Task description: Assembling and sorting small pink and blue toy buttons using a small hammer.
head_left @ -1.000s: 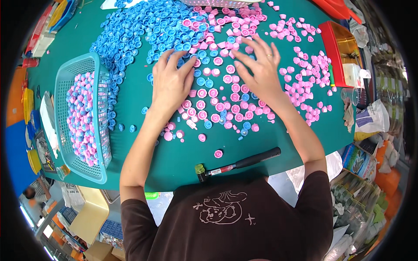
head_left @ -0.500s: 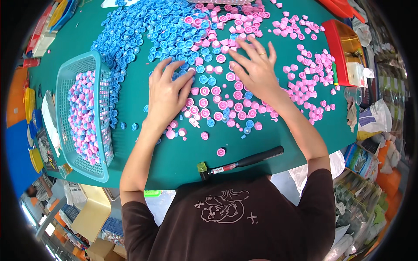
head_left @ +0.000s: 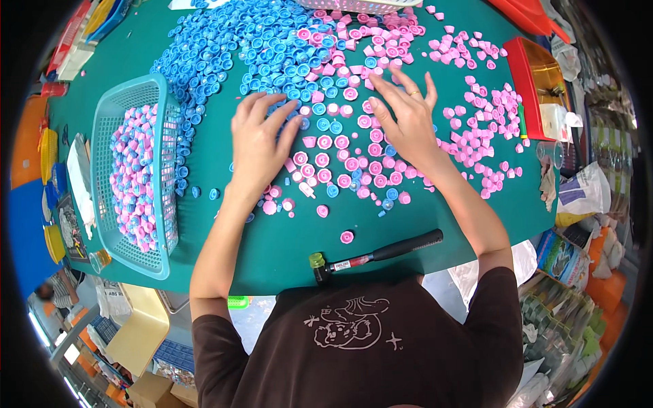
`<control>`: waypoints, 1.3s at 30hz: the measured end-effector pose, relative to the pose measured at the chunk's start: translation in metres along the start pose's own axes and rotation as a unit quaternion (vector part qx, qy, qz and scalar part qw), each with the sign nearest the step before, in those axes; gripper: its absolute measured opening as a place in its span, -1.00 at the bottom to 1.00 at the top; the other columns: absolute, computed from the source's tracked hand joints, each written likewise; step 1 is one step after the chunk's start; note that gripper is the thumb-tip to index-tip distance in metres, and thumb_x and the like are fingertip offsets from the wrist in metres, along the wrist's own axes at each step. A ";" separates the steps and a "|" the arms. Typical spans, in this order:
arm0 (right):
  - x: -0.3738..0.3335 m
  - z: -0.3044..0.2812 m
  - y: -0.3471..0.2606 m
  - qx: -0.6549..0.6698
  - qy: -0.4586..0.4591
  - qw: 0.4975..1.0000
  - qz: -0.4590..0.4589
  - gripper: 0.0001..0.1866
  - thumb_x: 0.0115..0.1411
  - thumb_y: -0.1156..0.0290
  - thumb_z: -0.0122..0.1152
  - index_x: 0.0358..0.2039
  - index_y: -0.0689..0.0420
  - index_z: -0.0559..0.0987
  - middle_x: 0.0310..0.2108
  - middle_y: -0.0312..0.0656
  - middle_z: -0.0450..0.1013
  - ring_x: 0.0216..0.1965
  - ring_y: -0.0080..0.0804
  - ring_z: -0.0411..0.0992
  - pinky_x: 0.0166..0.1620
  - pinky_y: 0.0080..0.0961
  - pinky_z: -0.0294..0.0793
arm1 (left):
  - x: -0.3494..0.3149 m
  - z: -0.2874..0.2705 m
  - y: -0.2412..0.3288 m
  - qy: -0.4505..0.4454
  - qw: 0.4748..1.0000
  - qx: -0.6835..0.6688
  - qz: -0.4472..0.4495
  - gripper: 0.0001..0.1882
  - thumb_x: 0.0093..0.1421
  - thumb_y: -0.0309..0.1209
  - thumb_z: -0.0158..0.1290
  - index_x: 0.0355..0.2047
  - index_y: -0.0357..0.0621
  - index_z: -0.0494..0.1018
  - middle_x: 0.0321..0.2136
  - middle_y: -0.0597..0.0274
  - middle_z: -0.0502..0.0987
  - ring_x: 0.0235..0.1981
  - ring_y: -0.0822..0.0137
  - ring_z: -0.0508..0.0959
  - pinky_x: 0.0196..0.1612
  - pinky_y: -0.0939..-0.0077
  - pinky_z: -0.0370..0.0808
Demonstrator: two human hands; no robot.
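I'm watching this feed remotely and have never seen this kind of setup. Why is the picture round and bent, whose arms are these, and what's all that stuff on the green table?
There is no machine here: a person wears a wide fisheye camera on the head, looking down, so straight edges bend near the rim. The arms coming in from the bottom are the wearer's own, above a brown shirt.

The left hand and right hand lie flat, fingers spread, on a patch of mixed caps on the green table. Neither hand grips anything.

Blue caps are heaped at upper left, pink caps are scattered at right. A teal basket at left holds caps that are pink and blue. A hammer with a black handle lies near the table's front edge, untouched. A red tray sits at far right.
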State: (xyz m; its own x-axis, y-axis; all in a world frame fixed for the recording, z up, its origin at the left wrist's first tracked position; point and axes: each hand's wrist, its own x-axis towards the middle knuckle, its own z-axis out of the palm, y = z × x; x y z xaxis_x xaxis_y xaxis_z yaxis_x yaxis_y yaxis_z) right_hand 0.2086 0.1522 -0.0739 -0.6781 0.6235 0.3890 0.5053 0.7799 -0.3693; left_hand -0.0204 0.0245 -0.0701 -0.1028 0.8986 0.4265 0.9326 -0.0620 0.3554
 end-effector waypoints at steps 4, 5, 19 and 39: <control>0.002 0.008 -0.010 0.005 -0.034 0.999 -0.012 -0.57 0.33 0.13 -0.04 0.07 0.11 0.51 0.00 -0.23 0.51 0.23 -0.25 0.25 0.32 0.06 -0.31 | 0.005 0.018 0.013 -0.011 1.000 -0.004 0.025 -0.64 0.11 -0.22 0.18 -0.09 -0.02 0.56 -0.01 0.15 0.47 0.11 -0.02 0.34 0.06 0.09 0.32; 0.003 0.009 -0.011 0.003 -0.032 0.999 -0.011 -0.57 0.33 0.13 -0.04 0.07 0.11 0.51 0.00 -0.23 0.51 0.23 -0.25 0.25 0.32 0.06 -0.31 | 0.005 0.022 0.016 -0.021 1.000 -0.003 0.022 -0.63 0.11 -0.19 0.18 -0.08 -0.01 0.56 0.01 0.16 0.46 0.13 -0.05 0.33 0.08 0.08 0.31; -0.095 -0.100 -0.062 0.211 -0.345 0.911 0.082 -0.78 0.01 0.37 0.37 -0.32 0.12 0.57 -0.38 -0.24 0.43 -0.31 -0.26 0.42 -0.21 -0.37 0.42 | -0.004 -0.040 -0.035 -0.038 0.987 -0.072 -0.138 -0.87 0.09 -0.45 0.20 -0.32 -0.18 0.60 -0.41 0.18 0.59 -0.30 0.23 0.57 -0.17 0.39 0.45; -0.130 -0.119 -0.071 0.409 -0.233 0.834 0.288 -0.70 0.18 0.47 0.18 -0.08 0.27 0.49 -0.39 -0.26 0.50 -0.47 -0.62 0.41 -0.41 -0.69 0.39 | -0.005 -0.007 -0.007 -0.048 0.998 -0.029 -0.036 -0.76 -0.01 -0.30 0.30 -0.36 -0.14 0.60 -0.47 0.24 0.53 -0.34 0.18 0.48 -0.23 0.31 0.43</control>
State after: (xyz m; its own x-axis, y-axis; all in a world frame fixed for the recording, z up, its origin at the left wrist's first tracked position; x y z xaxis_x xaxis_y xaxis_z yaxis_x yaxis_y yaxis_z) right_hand 0.3243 0.0222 0.0021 -0.6793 0.6447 -0.3506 0.4141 -0.0577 -0.9084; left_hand -0.0290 0.0169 -0.0689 -0.1319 0.9390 0.3177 0.9024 -0.0189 0.4305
